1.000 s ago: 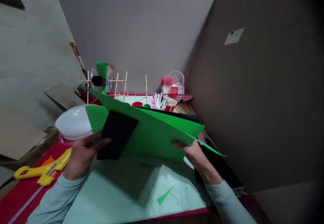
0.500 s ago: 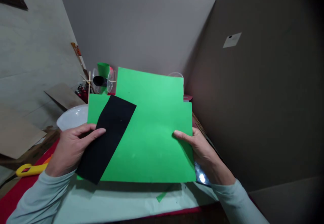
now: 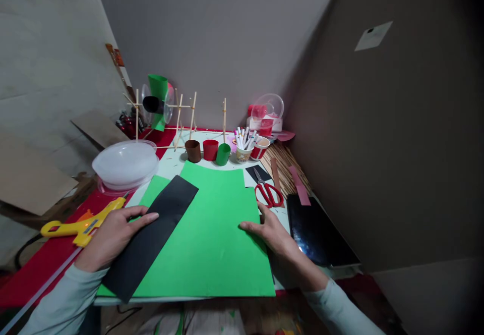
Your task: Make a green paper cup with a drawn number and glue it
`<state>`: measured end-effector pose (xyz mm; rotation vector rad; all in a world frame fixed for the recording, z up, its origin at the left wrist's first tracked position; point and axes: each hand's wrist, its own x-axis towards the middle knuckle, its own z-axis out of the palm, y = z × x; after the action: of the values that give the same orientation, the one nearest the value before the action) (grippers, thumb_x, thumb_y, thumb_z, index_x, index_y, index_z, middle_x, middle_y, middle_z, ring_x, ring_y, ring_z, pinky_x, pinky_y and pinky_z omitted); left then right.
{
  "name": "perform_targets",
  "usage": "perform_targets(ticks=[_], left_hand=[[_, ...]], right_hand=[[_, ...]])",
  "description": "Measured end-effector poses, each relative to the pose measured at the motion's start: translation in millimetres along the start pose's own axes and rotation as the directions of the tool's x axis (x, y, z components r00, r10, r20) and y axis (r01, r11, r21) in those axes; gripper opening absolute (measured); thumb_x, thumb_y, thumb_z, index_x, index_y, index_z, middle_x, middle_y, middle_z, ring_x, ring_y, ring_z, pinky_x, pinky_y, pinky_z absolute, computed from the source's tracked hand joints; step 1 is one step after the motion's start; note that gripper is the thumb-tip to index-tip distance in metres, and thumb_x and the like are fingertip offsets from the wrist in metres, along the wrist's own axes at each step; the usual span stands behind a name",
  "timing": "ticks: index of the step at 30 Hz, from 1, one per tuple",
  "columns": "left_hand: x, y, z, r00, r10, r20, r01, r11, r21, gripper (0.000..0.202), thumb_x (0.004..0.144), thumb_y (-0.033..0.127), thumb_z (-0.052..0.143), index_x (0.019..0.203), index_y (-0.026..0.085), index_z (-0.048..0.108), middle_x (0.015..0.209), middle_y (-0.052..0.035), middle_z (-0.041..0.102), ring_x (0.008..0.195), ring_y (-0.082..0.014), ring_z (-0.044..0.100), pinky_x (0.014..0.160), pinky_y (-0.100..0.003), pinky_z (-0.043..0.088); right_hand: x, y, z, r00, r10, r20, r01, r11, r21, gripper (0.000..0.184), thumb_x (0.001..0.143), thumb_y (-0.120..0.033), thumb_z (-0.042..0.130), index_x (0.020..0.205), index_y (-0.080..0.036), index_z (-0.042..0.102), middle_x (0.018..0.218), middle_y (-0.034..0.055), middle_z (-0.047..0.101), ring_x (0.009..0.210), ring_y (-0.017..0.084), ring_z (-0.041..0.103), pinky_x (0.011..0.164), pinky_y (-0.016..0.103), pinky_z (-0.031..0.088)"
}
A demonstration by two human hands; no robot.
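A large green craft sheet (image 3: 212, 239) with notched upper corners lies low over the front of the table. Across its left side slants a black strip (image 3: 155, 234). My left hand (image 3: 117, 234) pinches the strip at its left edge, thumb on top and fingers partly hidden underneath. On the opposite side, my right hand (image 3: 272, 229) grips the right edge of the green sheet, its thumb on the face and some fingers beneath. Red-handled scissors (image 3: 269, 193) rest just beyond my right hand. A yellow glue gun (image 3: 86, 224) lies beside my left hand.
Brown (image 3: 193, 151), red (image 3: 210, 150) and green (image 3: 223, 154) rolls stand behind the sheet. A cup of markers (image 3: 245, 151) is near them. Stick frames and a paper-bladed wheel (image 3: 157, 103) rise at back left, behind a white bowl (image 3: 126, 162). A black tablet (image 3: 317, 234) lies right.
Both hands have lowered the green sheet and the black strip toward the table. The view has shifted, and the rolls, scissors and markers behind the sheet now show.
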<state>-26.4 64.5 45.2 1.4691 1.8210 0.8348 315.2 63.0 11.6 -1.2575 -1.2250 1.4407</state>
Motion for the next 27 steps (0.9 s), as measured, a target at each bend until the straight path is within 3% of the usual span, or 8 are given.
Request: perform_targets(ticks=[6,12,15,18,21,23,25,27], left_hand=[[6.9,-12.9,1.5,0.997,0.07,-0.022,-0.067,0.994,0.088,0.044,0.064,0.065,0.068,0.068,0.022,0.073,0.069,-0.0014,0.072,0.071,-0.0246,0.064,0.063,-0.029,0.047],[13.7,-27.5,5.5,0.989,0.121,-0.085,-0.108,0.984,0.138,0.04,0.067,0.064,0.065,0.067,0.024,0.068,0.068,-0.0027,0.07,0.072,-0.0269,0.065,0.069,-0.033,0.049],[14.1,-31.6,5.6,0.976,0.168,-0.14,-0.147,0.978,0.148,0.038,0.068,0.062,0.064,0.068,0.023,0.067,0.097,-0.0119,0.075,0.1,-0.0346,0.067,0.091,-0.042,0.049],[10.5,-30.7,6.6,0.957,0.199,-0.213,-0.169,0.974,0.148,0.042,0.068,0.062,0.064,0.073,0.021,0.069,0.136,-0.0221,0.064,0.129,-0.0418,0.054,0.112,-0.052,0.037],[1.6,-22.4,4.6,0.938,0.223,-0.265,-0.192,0.972,0.138,0.042,0.068,0.063,0.064,0.078,0.022,0.071,0.147,-0.0181,0.057,0.135,-0.0411,0.051,0.117,-0.055,0.032],[-6.2,-14.5,0.1,0.932,0.184,-0.311,-0.174,0.983,0.059,0.038,0.067,0.062,0.066,0.078,0.026,0.071,0.139,-0.0103,0.065,0.13,-0.0379,0.056,0.117,-0.052,0.036],[-13.7,-7.9,-5.2,0.932,0.012,-0.362,-0.082,0.98,-0.179,0.036,0.061,0.061,0.073,0.078,0.03,0.071,0.114,-0.0038,0.076,0.114,-0.0355,0.067,0.11,-0.05,0.046],[-19.1,-5.1,-8.0,0.934,-0.163,-0.317,0.008,0.899,-0.437,0.034,0.061,0.058,0.075,0.083,0.032,0.069,0.094,0.0004,0.078,0.095,-0.0318,0.073,0.095,-0.049,0.058]], right_hand=[[24.1,0.0,4.6,0.994,-0.111,-0.016,0.1,0.944,-0.313,0.086,0.071,-0.032,0.076,0.148,-0.023,0.04,0.144,0.0144,0.06,0.122,0.028,0.063,0.1,0.041,0.053],[22.3,-22.5,-4.6,0.985,-0.174,-0.011,0.11,0.667,-0.737,0.076,0.083,-0.031,0.069,0.15,-0.012,0.04,0.121,0.0205,0.068,0.111,0.037,0.064,0.095,0.05,0.05],[22.6,-35.5,-10.6,0.979,-0.201,-0.02,0.081,0.48,-0.873,0.054,0.088,-0.024,0.062,0.14,-0.014,0.052,0.127,0.0224,0.063,0.121,0.041,0.057,0.095,0.052,0.048],[35.0,-46.1,-9.0,0.98,-0.197,0.01,0.079,0.344,-0.936,0.038,0.093,-0.022,0.06,0.13,-0.015,0.06,0.128,0.0201,0.062,0.123,0.037,0.056,0.098,0.048,0.048],[59.1,-55.2,2.7,0.983,-0.179,0.043,0.09,0.264,-0.96,0.034,0.097,-0.026,0.061,0.129,-0.016,0.06,0.126,0.0141,0.065,0.118,0.029,0.061,0.1,0.047,0.05],[79.0,-59.8,13.9,0.985,-0.169,0.044,0.083,0.231,-0.969,0.033,0.099,-0.032,0.062,0.129,-0.017,0.06,0.127,0.0104,0.065,0.114,0.025,0.064,0.098,0.048,0.053],[98.9,-62.7,25.3,0.987,-0.16,0.025,0.059,0.211,-0.976,0.035,0.099,-0.037,0.062,0.128,-0.018,0.061,0.127,0.0096,0.065,0.11,0.024,0.066,0.094,0.047,0.056],[116.1,-63.6,34.7,0.988,-0.153,-0.001,0.03,0.2,-0.979,0.036,0.098,-0.039,0.063,0.127,-0.017,0.061,0.127,0.01,0.065,0.109,0.024,0.066,0.092,0.046,0.057]])
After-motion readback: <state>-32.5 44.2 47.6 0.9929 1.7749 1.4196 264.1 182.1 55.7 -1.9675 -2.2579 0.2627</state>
